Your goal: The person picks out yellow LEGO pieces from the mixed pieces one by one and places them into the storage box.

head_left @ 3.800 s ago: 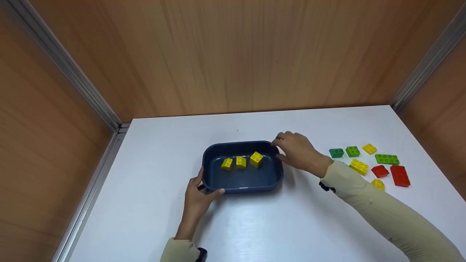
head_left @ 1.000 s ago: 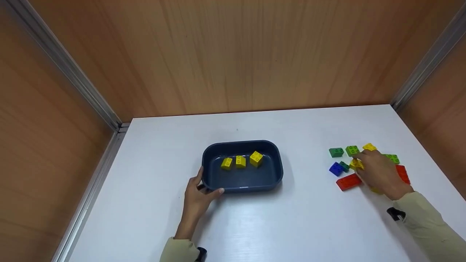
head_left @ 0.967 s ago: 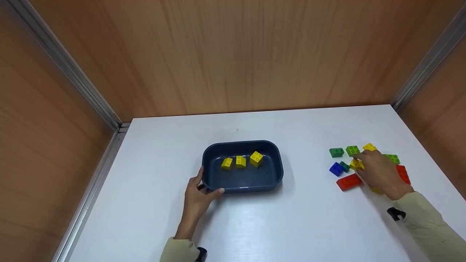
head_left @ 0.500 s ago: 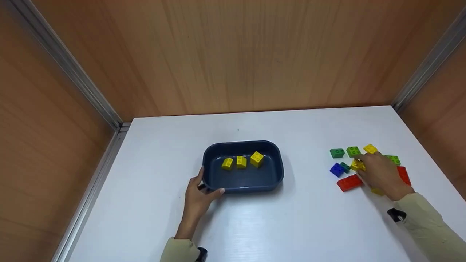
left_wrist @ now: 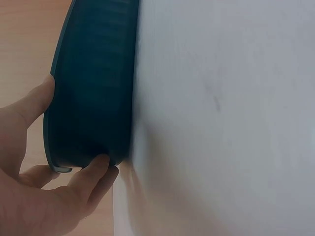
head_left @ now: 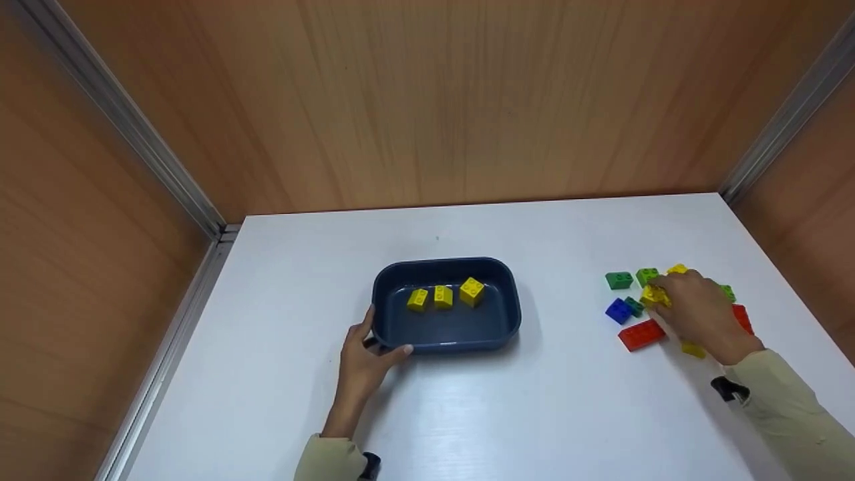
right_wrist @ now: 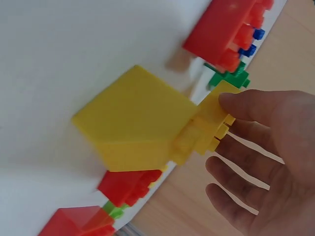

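Note:
In the head view a dark blue rectangular dish (head_left: 446, 334) holds a row of yellow toy bricks (head_left: 443, 297). My left hand (head_left: 364, 364) grips its near left corner, thumb on the near rim. The left wrist view shows the fingers (left_wrist: 93, 174) under and against the dish's outer wall (left_wrist: 93, 98). At the right of the table my right hand (head_left: 701, 310) pinches a studded yellow brick (head_left: 654, 296) between thumb and forefinger. From the right wrist that pinched brick (right_wrist: 212, 110) appears beyond a larger-looking yellow brick (right_wrist: 133, 113) on the table.
Loose bricks lie about my right hand: dark green (head_left: 619, 280), light green (head_left: 646, 276), blue (head_left: 618, 311), small dark green (head_left: 634, 306), red (head_left: 642, 335) and yellow (head_left: 693, 349). Another red brick (head_left: 743, 319) is partly hidden behind the hand. Wooden panels (head_left: 454, 100) enclose the white table (head_left: 300, 280).
My right hand has gone from the dish's right rim to the bricks at the right. In the last half second it has shifted slightly with the yellow brick, which tilts. The left hand stays put.

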A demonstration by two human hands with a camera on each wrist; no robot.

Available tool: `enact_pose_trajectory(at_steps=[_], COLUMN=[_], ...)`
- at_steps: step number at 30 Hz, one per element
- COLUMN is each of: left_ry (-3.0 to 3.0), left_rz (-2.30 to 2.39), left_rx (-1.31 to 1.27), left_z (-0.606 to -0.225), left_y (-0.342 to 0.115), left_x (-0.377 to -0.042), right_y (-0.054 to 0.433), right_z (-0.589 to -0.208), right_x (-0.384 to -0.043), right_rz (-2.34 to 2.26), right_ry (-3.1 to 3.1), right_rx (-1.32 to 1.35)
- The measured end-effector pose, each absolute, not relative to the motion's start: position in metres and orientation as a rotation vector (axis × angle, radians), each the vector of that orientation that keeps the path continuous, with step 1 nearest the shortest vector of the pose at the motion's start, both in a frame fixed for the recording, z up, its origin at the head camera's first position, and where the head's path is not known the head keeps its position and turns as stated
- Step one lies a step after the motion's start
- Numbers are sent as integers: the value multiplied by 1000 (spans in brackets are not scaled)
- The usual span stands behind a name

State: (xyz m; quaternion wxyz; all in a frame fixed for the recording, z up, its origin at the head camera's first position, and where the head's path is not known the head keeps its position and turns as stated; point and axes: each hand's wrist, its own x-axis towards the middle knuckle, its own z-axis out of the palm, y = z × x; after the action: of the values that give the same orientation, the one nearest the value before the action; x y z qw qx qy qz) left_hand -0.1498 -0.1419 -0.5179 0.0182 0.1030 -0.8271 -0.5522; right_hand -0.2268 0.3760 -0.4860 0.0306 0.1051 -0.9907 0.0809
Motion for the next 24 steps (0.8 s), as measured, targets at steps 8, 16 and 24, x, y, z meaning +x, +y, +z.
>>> enact_pose_trajectory(at_steps=[8,16,24], left_ry=[-2577,-2577,-2575], left_rz=[-1695,-1691,-1703], left_rx=[338,327,336], left_z=[-518,-515,-516], left_y=[-142,-140,-140], left_x=[-149,-150,-149], right_y=[355,334,312], right_z=[-470,-459,-450], right_x=[-231,-235,-241], right_rz=[263,242,195], right_ry=[-3003,-2950,-2958], right_rx=[384,485,560])
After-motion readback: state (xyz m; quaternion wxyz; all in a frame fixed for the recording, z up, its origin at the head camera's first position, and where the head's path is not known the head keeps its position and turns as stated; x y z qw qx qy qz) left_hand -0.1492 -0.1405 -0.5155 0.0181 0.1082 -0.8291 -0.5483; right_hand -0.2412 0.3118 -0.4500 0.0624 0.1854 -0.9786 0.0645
